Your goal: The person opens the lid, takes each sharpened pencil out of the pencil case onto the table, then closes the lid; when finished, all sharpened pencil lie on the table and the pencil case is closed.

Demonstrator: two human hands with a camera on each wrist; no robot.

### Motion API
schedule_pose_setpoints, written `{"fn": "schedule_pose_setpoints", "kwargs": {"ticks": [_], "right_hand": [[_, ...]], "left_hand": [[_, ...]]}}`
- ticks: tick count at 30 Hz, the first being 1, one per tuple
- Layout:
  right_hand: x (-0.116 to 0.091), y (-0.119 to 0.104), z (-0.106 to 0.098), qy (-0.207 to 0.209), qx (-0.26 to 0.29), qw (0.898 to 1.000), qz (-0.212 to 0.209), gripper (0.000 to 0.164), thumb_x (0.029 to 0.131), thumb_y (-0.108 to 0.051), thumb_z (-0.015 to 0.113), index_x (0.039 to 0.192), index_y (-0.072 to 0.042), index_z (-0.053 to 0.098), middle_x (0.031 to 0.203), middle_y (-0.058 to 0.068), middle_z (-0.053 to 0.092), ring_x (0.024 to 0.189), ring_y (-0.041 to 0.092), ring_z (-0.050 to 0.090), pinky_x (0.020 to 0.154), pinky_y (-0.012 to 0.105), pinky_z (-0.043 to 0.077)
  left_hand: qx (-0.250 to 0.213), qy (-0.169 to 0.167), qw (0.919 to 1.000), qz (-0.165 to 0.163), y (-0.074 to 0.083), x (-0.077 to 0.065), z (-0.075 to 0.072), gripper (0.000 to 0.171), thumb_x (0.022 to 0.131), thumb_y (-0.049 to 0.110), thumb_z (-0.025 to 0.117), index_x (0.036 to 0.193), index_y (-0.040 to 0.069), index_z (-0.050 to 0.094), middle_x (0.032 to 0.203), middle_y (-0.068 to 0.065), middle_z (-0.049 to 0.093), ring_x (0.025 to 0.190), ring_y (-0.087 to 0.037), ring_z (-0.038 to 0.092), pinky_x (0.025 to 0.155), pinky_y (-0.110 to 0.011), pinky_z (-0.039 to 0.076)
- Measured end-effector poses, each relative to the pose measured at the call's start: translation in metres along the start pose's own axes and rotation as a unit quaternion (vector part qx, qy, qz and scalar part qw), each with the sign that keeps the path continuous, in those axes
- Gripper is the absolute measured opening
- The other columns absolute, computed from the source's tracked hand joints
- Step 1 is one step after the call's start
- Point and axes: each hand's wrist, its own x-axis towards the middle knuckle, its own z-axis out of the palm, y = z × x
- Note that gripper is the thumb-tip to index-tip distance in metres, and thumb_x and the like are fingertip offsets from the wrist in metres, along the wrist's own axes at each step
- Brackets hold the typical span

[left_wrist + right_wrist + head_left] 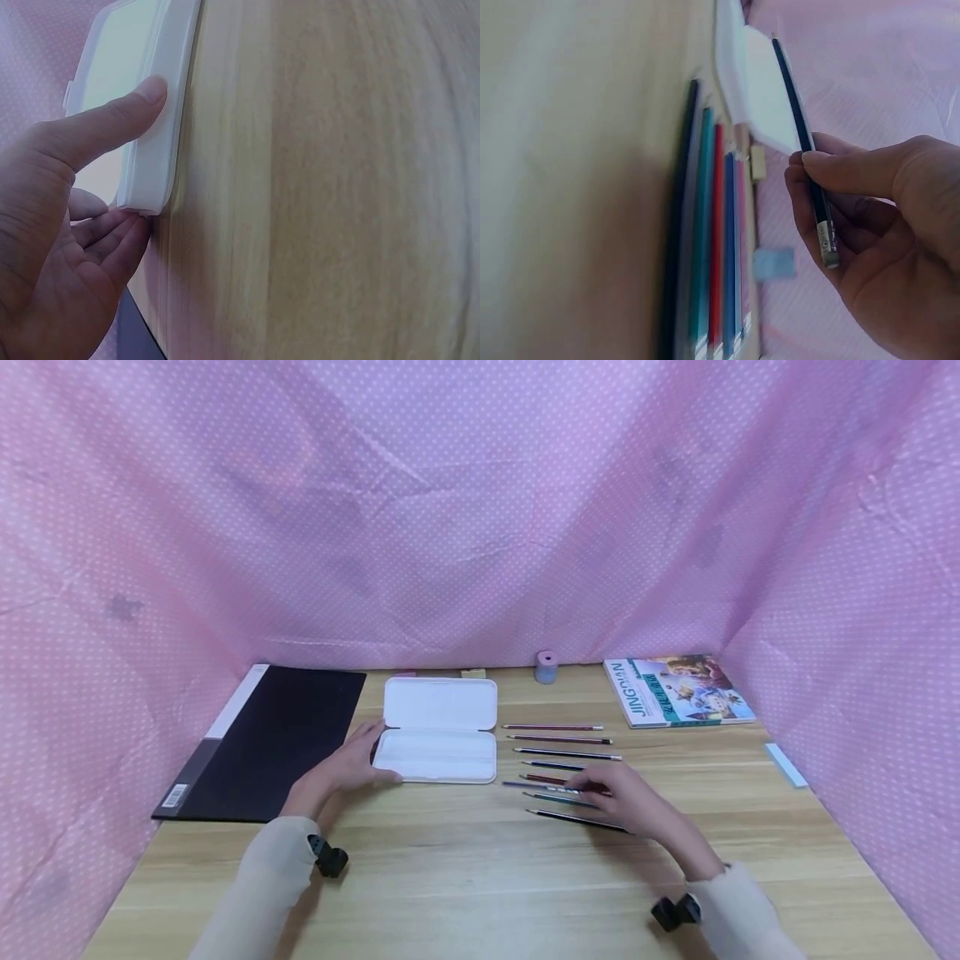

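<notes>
An open white pencil case point(436, 757) lies on the table, its lid tipped back and its tray bare. My left hand point(347, 767) grips the case's left end, thumb point(150, 94) on the front wall and fingertips at the corner. In the right wrist view, my right hand point(885, 217) pinches a dark pencil point(798, 120) between thumb and fingers, near its silver eraser end. That pencil is raised above a row of several pencils point(562, 752) lying side by side right of the case, black, red, teal and blue among them. My right hand partly covers the nearer ones.
On the left lies a black folder point(300, 735). A pink-and-blue cylinder point(546, 668) stands at the back, and a small yellowish block point(473, 673) sits behind the case. Rightward are a picture book point(678, 692) and a pale blue strip point(786, 766). Pink dotted cloth point(480, 527) surrounds the table.
</notes>
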Motion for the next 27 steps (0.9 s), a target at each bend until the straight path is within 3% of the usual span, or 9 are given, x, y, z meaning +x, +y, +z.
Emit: {"fn": "schedule_pose_setpoints", "kwargs": {"ticks": [5,9,19,27], "right_hand": [[-0.040,0.016,0.008,-0.014,0.001,1.000,0.027,0.024,0.086,-0.008,0.062,0.104,-0.023,0.067,0.099,-0.012,0.063,0.091,0.006,0.057,0.078,0.027,0.049],[-0.060,0.022,0.013,-0.017,0.005,0.999,0.035,0.022,0.086,-0.011,0.063,0.102,-0.026,0.068,0.097,-0.014,0.062,0.089,0.004,0.056,0.076,0.026,0.048],[-0.071,0.029,0.026,0.029,-0.029,0.999,0.008,0.024,0.080,-0.006,0.068,0.095,-0.024,0.069,0.091,-0.015,0.061,0.085,0.002,0.056,0.074,0.026,0.049],[-0.075,0.030,0.027,0.044,-0.052,0.997,0.020,0.027,0.078,-0.006,0.069,0.094,-0.027,0.068,0.092,-0.016,0.061,0.086,0.002,0.055,0.076,0.028,0.048]], "left_hand": [[0.001,-0.002,1.0000,-0.001,0.000,-0.002,-0.001,0.118,0.065,0.062,0.071,0.148,0.005,0.010,0.147,-0.018,0.018,0.134,-0.035,0.020,0.105,-0.053,0.023],[0.001,-0.002,1.0000,0.004,-0.001,-0.002,-0.004,0.119,0.064,0.064,0.070,0.148,0.006,0.009,0.148,-0.018,0.017,0.134,-0.035,0.019,0.106,-0.053,0.022],[0.002,0.001,1.0000,0.004,-0.002,-0.003,-0.001,0.119,0.065,0.063,0.071,0.148,0.004,0.009,0.147,-0.019,0.018,0.133,-0.036,0.020,0.105,-0.053,0.023],[0.001,0.002,1.0000,0.003,0.001,-0.002,-0.001,0.119,0.064,0.064,0.070,0.148,0.004,0.010,0.147,-0.019,0.019,0.133,-0.035,0.021,0.106,-0.052,0.023]]}}
